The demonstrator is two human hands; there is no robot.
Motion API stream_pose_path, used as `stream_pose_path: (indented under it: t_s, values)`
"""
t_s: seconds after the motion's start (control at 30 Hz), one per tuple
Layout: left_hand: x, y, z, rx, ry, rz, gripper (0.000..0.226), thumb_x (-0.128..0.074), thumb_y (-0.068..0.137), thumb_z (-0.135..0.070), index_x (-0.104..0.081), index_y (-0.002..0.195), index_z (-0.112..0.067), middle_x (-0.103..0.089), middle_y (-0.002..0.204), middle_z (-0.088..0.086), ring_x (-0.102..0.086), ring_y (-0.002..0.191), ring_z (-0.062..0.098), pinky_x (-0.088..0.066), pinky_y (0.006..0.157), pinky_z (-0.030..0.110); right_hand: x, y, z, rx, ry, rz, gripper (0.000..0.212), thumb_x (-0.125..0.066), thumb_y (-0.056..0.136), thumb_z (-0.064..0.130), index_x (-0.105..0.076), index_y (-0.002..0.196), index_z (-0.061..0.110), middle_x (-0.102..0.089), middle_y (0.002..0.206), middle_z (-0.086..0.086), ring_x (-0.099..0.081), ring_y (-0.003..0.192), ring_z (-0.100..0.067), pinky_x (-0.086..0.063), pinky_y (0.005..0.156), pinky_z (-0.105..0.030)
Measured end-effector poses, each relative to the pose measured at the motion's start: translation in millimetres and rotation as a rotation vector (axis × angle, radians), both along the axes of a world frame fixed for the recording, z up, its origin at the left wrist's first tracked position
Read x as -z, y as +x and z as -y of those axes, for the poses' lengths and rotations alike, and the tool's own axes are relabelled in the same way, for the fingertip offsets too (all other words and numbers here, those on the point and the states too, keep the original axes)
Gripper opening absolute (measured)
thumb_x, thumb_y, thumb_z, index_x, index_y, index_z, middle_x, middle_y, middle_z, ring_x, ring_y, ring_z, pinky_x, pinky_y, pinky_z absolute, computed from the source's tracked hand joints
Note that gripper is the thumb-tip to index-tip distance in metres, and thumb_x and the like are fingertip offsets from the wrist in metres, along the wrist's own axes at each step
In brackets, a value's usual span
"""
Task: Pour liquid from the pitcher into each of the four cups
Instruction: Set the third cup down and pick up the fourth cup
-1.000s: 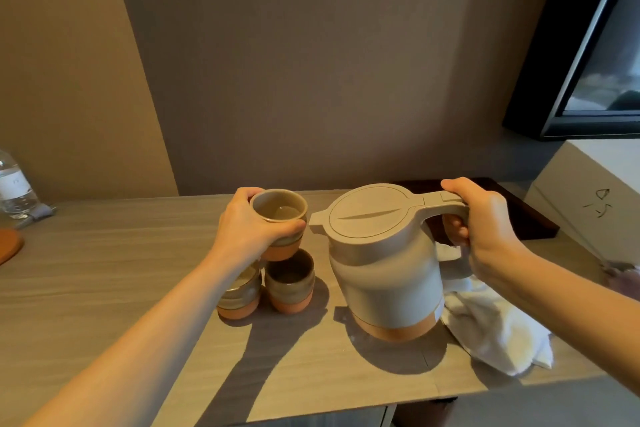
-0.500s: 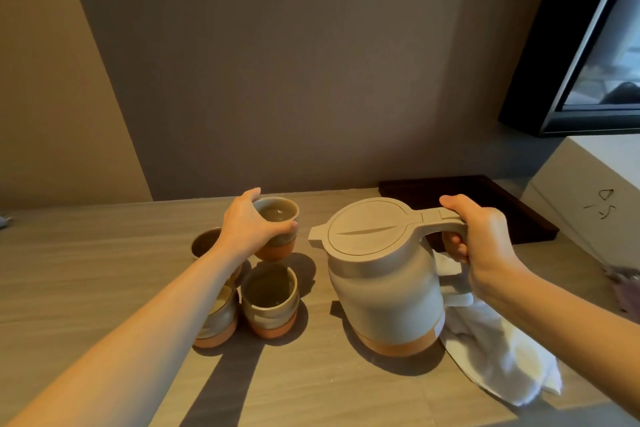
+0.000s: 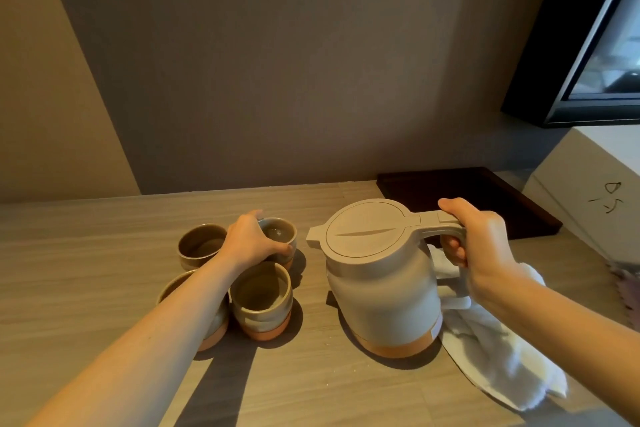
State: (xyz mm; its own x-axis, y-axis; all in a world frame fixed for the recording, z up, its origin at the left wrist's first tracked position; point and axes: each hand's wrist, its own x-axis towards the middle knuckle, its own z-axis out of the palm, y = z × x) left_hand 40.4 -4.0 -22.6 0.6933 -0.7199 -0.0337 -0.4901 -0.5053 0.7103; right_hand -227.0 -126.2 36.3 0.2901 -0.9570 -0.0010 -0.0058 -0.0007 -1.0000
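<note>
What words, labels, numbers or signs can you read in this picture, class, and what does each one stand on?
Handwritten dark marks on the white box at the right: a few pen strokes, not readable as any word or number.
Pitcher: no readable text; a small pale tag near its base is blank or too small to read.
Cups, tray, cloth: none.

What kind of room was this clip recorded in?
Probably a hotel room: a wooden counter along the wall holds a tea set of pitcher and cups, with a dark tray and a wall-mounted screen beside it.
</note>
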Motion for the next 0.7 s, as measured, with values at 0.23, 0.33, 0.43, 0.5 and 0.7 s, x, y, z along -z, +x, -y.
stream_pose_path:
  t_s: [0.23,0.33,0.43,0.5,0.7]
  values:
    - [-2.7,8.1,-6.4,0.047,0.075,-0.045,0.102,-0.087,0.064,-0.025,-0.028,0.146,-0.015,-0.046,0.139,0.011,-0.047,0.124,0.028,-0.042,0.087,0.031,-0.6,0.8,-5.1,-0.025,-0.002,0.014,0.034,-0.058,0.088,0.028,-0.059,0.061,0.007,-0.051,0.037,0.009,-0.038,0.039,-0.009,-0.032,0.049,-0.022]
    - [-1.3,8.5,-11.0,0.061,0.081,-0.04,0.101,-0.086,0.065,-0.03,-0.028,0.147,-0.016,-0.044,0.142,0.01,-0.045,0.126,0.028,-0.043,0.091,0.032,-1.0,1.2,-8.4,-0.038,-0.001,0.02,0.033,-0.058,0.087,0.029,-0.059,0.063,0.007,-0.051,0.038,0.009,-0.039,0.039,-0.008,-0.032,0.048,-0.022]
    - [-1.2,9.7,-17.9,0.056,0.046,-0.057,0.096,-0.083,0.069,-0.033,-0.03,0.147,-0.017,-0.042,0.145,0.009,-0.044,0.129,0.028,-0.042,0.094,0.034,-2.1,1.8,-12.8,-0.046,-0.007,0.028,0.038,-0.058,0.088,0.027,-0.057,0.054,0.009,-0.047,0.036,0.007,-0.037,0.037,-0.008,-0.032,0.049,-0.024]
    - [-3.9,11.6,-23.6,0.02,-0.044,-0.051,0.089,-0.08,0.073,-0.032,-0.031,0.146,-0.018,-0.042,0.147,0.008,-0.043,0.132,0.027,-0.04,0.099,0.037,-2.5,2.2,-16.1,-0.05,-0.013,0.032,0.042,-0.058,0.087,0.027,-0.056,0.048,0.012,-0.044,0.036,0.005,-0.036,0.037,-0.009,-0.032,0.05,-0.025]
    - [-9.6,25.5,-51.0,-0.145,-0.327,0.043,0.067,-0.079,0.076,-0.022,-0.047,0.135,-0.021,-0.054,0.134,0.001,-0.049,0.125,0.022,-0.042,0.102,0.039,-2.8,4.1,-26.5,-0.074,-0.022,0.017,0.057,-0.057,0.088,0.028,-0.052,0.032,0.02,-0.041,0.034,0.007,-0.035,0.038,-0.009,-0.033,0.051,-0.025]
